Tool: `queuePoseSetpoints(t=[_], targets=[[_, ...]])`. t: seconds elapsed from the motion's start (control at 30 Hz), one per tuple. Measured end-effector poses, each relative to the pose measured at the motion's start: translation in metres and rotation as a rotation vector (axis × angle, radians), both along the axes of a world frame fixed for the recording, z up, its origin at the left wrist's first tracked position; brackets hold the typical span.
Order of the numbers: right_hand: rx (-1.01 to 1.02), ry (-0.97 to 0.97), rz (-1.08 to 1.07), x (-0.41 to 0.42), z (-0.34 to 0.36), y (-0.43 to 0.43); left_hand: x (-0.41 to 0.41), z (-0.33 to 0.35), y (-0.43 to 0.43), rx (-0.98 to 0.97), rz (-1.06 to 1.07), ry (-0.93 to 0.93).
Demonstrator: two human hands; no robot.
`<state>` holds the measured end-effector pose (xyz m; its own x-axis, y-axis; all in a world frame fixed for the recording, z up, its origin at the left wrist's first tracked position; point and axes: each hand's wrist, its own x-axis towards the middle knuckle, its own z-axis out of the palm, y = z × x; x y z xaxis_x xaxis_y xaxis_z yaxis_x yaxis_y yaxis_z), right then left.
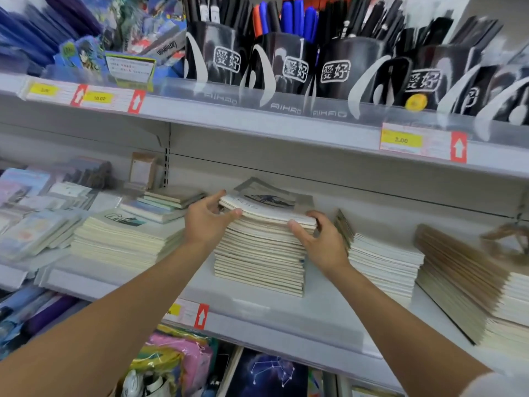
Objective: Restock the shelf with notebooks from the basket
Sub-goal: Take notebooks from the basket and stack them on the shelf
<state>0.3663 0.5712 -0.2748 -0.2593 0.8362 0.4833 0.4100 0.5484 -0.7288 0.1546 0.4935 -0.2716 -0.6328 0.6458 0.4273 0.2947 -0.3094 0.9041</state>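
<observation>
Head view operator: Step in hand?
Supervisor: Placement: left hand (204, 222) and right hand (320, 242) curl fingers round the top notebooks (266, 214) on the stack (257, 259) near the shelf (257, 306) front edge. Next, likely: square edges, release.

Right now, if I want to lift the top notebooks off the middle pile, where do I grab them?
Probably by their two side edges, from the front, as the left hand and right hand do. The top notebooks lie flat and thin, so both sides need support; gaps beside the middle pile leave finger room.
</observation>
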Motion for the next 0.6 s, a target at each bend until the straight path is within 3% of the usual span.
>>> queuePoseSetpoints(t=[0.37, 0.47, 0.6], targets=[[0.049, 0.105, -0.034, -0.008, -0.014, 0.013, 0.005, -0.01, 0.009, 0.064, 0.014, -0.012], [0.064, 0.11, -0.043, -0.012, -0.014, 0.009, -0.007, -0.006, 0.004, 0.022, -0.087, 0.036], [0.431, -0.105, -0.189, -0.017, -0.012, 0.003, -0.014, 0.002, -0.011, 0.019, -0.174, -0.082]])
